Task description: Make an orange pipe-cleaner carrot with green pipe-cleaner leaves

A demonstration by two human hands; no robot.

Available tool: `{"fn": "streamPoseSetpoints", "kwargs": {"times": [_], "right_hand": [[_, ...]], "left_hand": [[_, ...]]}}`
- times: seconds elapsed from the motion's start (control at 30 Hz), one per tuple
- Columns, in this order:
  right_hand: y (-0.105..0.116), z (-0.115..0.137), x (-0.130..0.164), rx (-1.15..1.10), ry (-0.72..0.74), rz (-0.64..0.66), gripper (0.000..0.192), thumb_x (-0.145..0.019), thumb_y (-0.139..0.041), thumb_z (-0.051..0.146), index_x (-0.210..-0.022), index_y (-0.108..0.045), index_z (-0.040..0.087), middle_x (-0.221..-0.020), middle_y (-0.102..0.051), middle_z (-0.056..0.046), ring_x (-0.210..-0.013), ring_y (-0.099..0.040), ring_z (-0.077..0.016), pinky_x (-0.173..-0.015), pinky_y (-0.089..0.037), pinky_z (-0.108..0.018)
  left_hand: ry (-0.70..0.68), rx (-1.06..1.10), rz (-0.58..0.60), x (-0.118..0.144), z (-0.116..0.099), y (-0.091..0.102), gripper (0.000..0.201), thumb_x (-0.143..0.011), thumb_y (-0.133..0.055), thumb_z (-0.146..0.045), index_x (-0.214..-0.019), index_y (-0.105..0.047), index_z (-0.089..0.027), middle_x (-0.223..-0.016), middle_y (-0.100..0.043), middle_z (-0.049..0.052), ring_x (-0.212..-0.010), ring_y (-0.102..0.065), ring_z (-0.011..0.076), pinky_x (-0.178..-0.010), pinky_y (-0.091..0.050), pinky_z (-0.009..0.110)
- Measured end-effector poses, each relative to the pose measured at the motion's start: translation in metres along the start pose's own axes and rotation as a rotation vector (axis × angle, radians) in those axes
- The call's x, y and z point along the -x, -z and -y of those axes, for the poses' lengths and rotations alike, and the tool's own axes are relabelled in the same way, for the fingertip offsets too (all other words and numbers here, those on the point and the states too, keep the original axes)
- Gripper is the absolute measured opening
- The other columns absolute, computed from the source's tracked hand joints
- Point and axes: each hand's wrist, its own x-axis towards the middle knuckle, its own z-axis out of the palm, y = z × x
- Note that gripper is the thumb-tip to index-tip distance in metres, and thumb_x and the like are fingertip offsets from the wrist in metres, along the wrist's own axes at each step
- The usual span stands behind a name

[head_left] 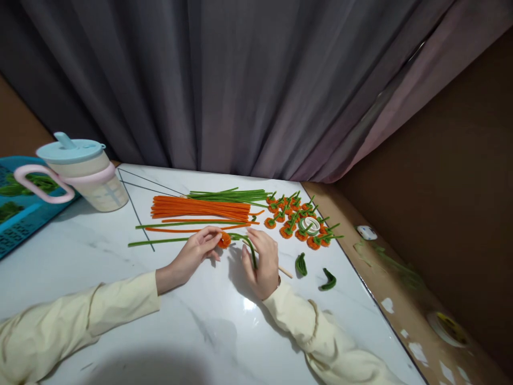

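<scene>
pinching a small orange coil [224, 240] between thumb and fingertips, the left hand [195, 255] rests on the white marble table [120, 299] near the centre of the view. the right hand [261, 262] sits just beside it at three o'clock, fingers curled closed around a green pipe cleaner [249, 245] that arcs from the coil back through the fist; a thin wooden stick [286, 272] pokes out from under that hand toward four o'clock. at twelve o'clock from the hands lies a bundle of orange pipe cleaners [200, 207], with green pipe cleaners [228, 195] beyond it. at two o'clock a cluster of finished orange pieces with green stems [298, 219] is spread out. two bent green scraps [315, 271] lie at four o'clock. a lidded cup with a pink handle [80, 171] stands at ten o'clock.
</scene>
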Motion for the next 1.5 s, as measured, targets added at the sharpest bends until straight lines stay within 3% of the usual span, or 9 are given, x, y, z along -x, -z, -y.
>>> {"fn": "streamPoseSetpoints", "kwargs": {"times": [0.17, 0.33, 0.5, 0.63, 0.93, 1.07, 1.23, 1.4, 1.5], "right_hand": [[0.003, -0.007, 0.002, -0.197, -0.247, -0.019, 0.036, -0.089, -0.046, 0.029, -0.124, -0.044, 0.02, -0.118, -0.057, -0.013, -0.106, -0.055, -0.0251, -0.09, -0.045, -0.046], [-0.002, -0.016, 0.006, -0.586, -0.514, -0.047, 0.04, -0.091, -0.035, 0.046, -0.103, -0.06, 0.018, -0.091, -0.066, -0.009, -0.075, -0.061, -0.0201, -0.067, -0.05, -0.036], [-0.005, -0.014, -0.002, -0.815, -0.89, 0.006, 0.047, -0.09, -0.039, 0.051, -0.072, -0.062, 0.014, -0.057, -0.061, -0.005, -0.043, -0.052, -0.0131, -0.041, -0.039, -0.025], [-0.006, -0.011, -0.01, -0.967, -1.001, 0.159, 0.047, -0.084, -0.05, 0.054, -0.063, -0.06, 0.013, -0.052, -0.061, -0.003, -0.038, -0.05, -0.0103, -0.038, -0.037, -0.023], [-0.011, -0.015, -0.008, -1.072, -0.939, 0.383, 0.034, -0.072, -0.068, 0.048, -0.07, -0.064, 0.014, -0.054, -0.064, 0.0, -0.038, -0.053, -0.0098, -0.04, -0.045, -0.022], [-0.008, -0.016, -0.005, -1.103, -0.909, 0.392, 0.03, -0.073, -0.068, 0.043, -0.066, -0.064, 0.014, -0.057, -0.064, -0.001, -0.041, -0.054, -0.01, -0.044, -0.046, -0.024], [-0.005, -0.018, -0.005, -1.071, -0.878, 0.341, 0.027, -0.073, -0.069, 0.042, -0.07, -0.065, 0.015, -0.061, -0.064, -0.001, -0.044, -0.054, -0.011, -0.048, -0.045, -0.026], [-0.001, -0.02, -0.013, -1.029, -0.872, 0.434, 0.031, -0.073, -0.068, 0.045, -0.073, -0.058, 0.016, -0.059, -0.06, 0.001, -0.044, -0.05, -0.0094, -0.046, -0.042, -0.024], [0.0, -0.019, -0.02, -0.953, -0.865, 0.523, 0.035, -0.075, -0.065, 0.049, -0.071, -0.053, 0.016, -0.051, -0.053, 0.005, -0.042, -0.046, -0.0078, -0.046, -0.04, -0.022]], "left_hand": [[0.007, 0.081, 0.032, -0.004, 0.002, 0.003, 0.025, -0.077, -0.068, -0.033, -0.093, -0.057, -0.017, -0.079, -0.057, 0.0, -0.055, -0.052, 0.0073, -0.043, -0.045, 0.016], [0.062, 0.156, 0.05, -0.007, 0.002, 0.007, 0.023, -0.078, -0.068, -0.032, -0.093, -0.057, -0.018, -0.067, -0.056, -0.002, -0.045, -0.049, 0.0059, -0.033, -0.036, 0.013], [0.03, 0.075, 0.064, -0.001, -0.005, 0.002, 0.022, -0.078, -0.067, -0.031, -0.092, -0.057, -0.019, -0.086, -0.06, 0.003, -0.071, -0.062, 0.0144, -0.051, -0.051, 0.019], [0.007, -0.038, 0.141, 0.005, -0.008, 0.001, 0.02, -0.078, -0.065, -0.034, -0.089, -0.059, -0.018, -0.101, -0.057, 0.004, -0.059, -0.06, 0.0102, -0.054, -0.052, 0.024], [-0.23, -0.212, 0.169, 0.005, -0.002, 0.0, 0.018, -0.079, -0.064, -0.03, -0.092, -0.059, -0.018, -0.103, -0.056, 0.006, -0.078, -0.057, 0.0147, -0.059, -0.052, 0.024], [-0.169, -0.143, 0.161, 0.005, -0.002, 0.0, 0.031, -0.078, -0.066, -0.029, -0.106, -0.056, -0.019, -0.112, -0.057, 0.008, -0.092, -0.057, 0.0192, -0.065, -0.053, 0.026], [-0.005, -0.115, 0.231, 0.002, -0.006, 0.001, 0.036, -0.077, -0.068, -0.035, -0.105, -0.064, -0.014, -0.1, -0.067, 0.008, -0.071, -0.061, 0.0133, -0.07, -0.052, 0.028], [-0.019, -0.172, 0.151, 0.001, -0.006, 0.0, 0.044, -0.073, -0.07, -0.039, -0.109, -0.067, -0.015, -0.105, -0.07, 0.008, -0.07, -0.065, 0.0152, -0.072, -0.054, 0.031], [-0.079, -0.294, 0.107, 0.003, -0.003, 0.001, 0.044, -0.076, -0.066, -0.039, -0.114, -0.066, -0.017, -0.107, -0.07, 0.007, -0.083, -0.067, 0.0206, -0.079, -0.055, 0.035]]}}
